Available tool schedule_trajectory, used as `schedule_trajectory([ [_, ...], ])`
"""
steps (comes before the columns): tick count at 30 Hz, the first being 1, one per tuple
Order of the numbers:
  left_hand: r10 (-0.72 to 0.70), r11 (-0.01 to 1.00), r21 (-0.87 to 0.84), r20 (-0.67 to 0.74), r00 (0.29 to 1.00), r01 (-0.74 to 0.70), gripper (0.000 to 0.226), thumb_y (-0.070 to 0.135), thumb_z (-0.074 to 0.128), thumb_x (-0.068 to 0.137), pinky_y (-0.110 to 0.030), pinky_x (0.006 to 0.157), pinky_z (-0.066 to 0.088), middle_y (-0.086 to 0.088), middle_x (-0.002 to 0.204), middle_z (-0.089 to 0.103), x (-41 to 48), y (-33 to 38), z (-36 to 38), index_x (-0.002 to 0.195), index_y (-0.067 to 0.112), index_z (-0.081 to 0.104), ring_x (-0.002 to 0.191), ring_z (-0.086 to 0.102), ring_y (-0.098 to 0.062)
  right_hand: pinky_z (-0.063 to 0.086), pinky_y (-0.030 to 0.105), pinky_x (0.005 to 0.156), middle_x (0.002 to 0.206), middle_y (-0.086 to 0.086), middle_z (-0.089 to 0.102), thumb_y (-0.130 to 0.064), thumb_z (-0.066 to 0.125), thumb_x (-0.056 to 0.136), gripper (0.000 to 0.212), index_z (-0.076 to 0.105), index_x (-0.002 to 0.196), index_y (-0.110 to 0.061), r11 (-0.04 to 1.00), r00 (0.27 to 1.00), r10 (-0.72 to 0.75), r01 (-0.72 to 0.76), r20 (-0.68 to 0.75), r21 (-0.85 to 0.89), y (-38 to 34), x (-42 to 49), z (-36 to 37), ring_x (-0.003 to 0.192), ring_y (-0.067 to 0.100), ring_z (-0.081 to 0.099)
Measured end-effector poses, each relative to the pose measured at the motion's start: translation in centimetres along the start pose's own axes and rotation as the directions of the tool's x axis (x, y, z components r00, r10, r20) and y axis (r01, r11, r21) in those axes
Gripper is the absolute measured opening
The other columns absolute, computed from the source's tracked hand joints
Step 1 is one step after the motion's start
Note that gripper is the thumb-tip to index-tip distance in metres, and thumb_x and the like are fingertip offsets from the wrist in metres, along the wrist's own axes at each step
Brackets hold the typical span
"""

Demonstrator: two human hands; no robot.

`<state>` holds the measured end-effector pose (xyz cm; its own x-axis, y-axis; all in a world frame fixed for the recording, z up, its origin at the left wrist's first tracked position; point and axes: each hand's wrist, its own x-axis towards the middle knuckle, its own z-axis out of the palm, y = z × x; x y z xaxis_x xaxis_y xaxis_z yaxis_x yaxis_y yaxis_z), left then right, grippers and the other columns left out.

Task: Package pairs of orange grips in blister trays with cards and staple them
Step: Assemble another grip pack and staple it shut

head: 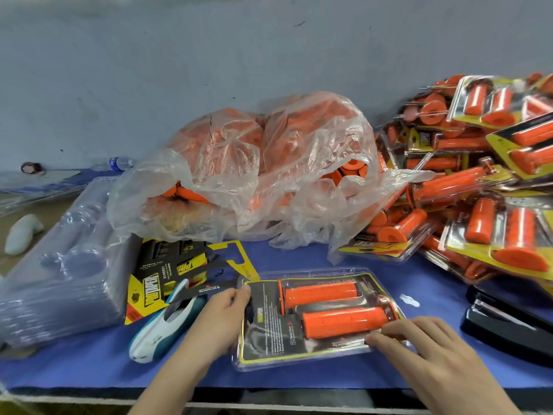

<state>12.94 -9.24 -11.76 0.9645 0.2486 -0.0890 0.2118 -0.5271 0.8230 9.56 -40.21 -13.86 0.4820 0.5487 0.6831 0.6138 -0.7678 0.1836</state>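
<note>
right hand [431,351], fingers straight, pressed clear plastic blister tray [299,363] holding two orange rubber grips [320,293]; left hand [223,319] pinched tray's left edge; teal-white stapler [163,324] beside it.

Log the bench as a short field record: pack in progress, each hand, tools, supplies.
pack in progress: blister pack flat on the blue mat, card inside, two orange grips side by side
left hand: pinches the pack's left edge
right hand: fingers flat on its right end
tools: white-and-teal stapler left of the pack; black stapler at right; both untouched
supplies: empty tray stack, printed cards, bag of loose grips behind
finished: pile of packs at far right
</note>
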Motion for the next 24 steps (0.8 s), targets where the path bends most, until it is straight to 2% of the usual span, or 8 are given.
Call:
schedule_trajectory([
  [4,0.008,0.999,-0.049,0.075,0.997,-0.005,0.038,0.037,0.049,0.100,-0.021,0.035,0.033,0.001,0.051,0.059,0.0,0.1,0.2,0.076,0.008,0.058,0.036,0.045,-0.012,0.039,0.031,0.074,0.083,-0.003,0.066,-0.013,0.049,0.088,0.029,0.076,0.087,-0.022,0.999,0.998,0.034,-0.035,-0.059,-0.003,-0.3,0.3,0.8,0.078,0.019,0.048],
  [8,0.022,0.998,-0.068,0.091,0.996,-0.016,0.038,0.036,0.053,0.099,-0.025,0.039,0.036,-0.002,0.050,0.055,0.5,0.0,0.2,0.074,0.007,0.060,0.040,0.046,-0.016,0.038,0.032,0.073,0.079,-0.005,0.062,-0.017,0.055,0.090,0.025,0.077,0.091,-0.027,0.999,0.997,0.001,-0.004,-0.072,-0.036,-0.4,0.6,1.5,0.069,0.019,0.052],
  [12,0.191,0.978,0.119,-0.186,0.964,-0.171,0.019,0.039,0.056,0.096,-0.025,0.066,0.043,0.015,0.087,0.063,0.3,0.5,0.3,0.104,0.021,0.061,0.082,0.064,-0.009,0.036,0.031,0.074,0.075,-0.003,0.060,-0.012,0.043,0.097,0.037,0.077,0.092,-0.026,1.000,0.995,-0.011,0.009,-0.097,-0.020,-1.0,1.0,1.5,0.065,0.019,0.050],
  [14,0.448,0.877,0.329,-0.302,0.842,-0.349,0.022,0.044,0.049,0.097,-0.030,0.076,0.046,0.015,0.104,0.053,-1.1,1.0,0.6,0.114,0.031,0.055,0.093,0.061,-0.010,0.036,0.032,0.072,0.072,-0.002,0.059,-0.009,0.037,0.098,0.044,0.078,0.092,-0.025,1.000,0.995,0.003,-0.004,-0.095,-0.017,-1.3,1.3,1.4,0.060,0.020,0.053],
  [16,0.681,0.703,0.497,-0.266,0.683,-0.508,0.025,0.053,0.046,0.095,-0.033,0.086,0.045,0.008,0.119,0.046,-2.8,1.5,1.1,0.109,0.035,0.058,0.104,0.054,-0.015,0.038,0.032,0.069,0.071,-0.001,0.059,-0.007,0.036,0.098,0.046,0.078,0.093,-0.024,1.000,0.995,0.020,-0.022,-0.098,-0.022,-1.4,1.5,1.3,0.057,0.021,0.054],
  [19,0.865,0.462,0.631,-0.164,0.475,-0.623,0.036,0.057,0.051,0.090,-0.047,0.108,0.033,-0.010,0.135,0.047,-4.3,2.1,2.2,0.106,0.029,0.066,0.123,0.046,-0.031,0.039,0.033,0.065,0.072,-0.001,0.059,-0.003,0.034,0.097,0.049,0.078,0.096,-0.023,0.999,0.994,0.035,-0.039,-0.100,-0.038,-1.3,1.6,1.2,0.057,0.022,0.054],
  [21,0.933,0.298,0.640,-0.038,0.358,-0.709,0.035,0.054,0.061,0.086,-0.052,0.110,0.033,-0.011,0.129,0.057,-4.9,2.4,3.6,0.103,0.025,0.071,0.122,0.052,-0.030,0.035,0.033,0.065,0.071,-0.001,0.058,-0.001,0.040,0.092,0.043,0.078,0.096,-0.023,0.999,0.994,0.031,-0.035,-0.106,-0.034,-1.2,1.6,1.1,0.057,0.022,0.053],
  [24,0.959,0.111,0.651,0.127,0.253,-0.751,0.019,0.039,0.070,0.082,-0.040,0.089,0.047,0.001,0.100,0.068,-5.2,2.2,6.1,0.094,0.026,0.073,0.089,0.066,-0.021,0.034,0.033,0.065,0.070,0.000,0.055,-0.013,0.036,0.103,0.043,0.077,0.094,-0.023,1.000,0.992,0.014,-0.015,-0.122,-0.005,-1.4,1.9,1.3,0.056,0.022,0.051],
])
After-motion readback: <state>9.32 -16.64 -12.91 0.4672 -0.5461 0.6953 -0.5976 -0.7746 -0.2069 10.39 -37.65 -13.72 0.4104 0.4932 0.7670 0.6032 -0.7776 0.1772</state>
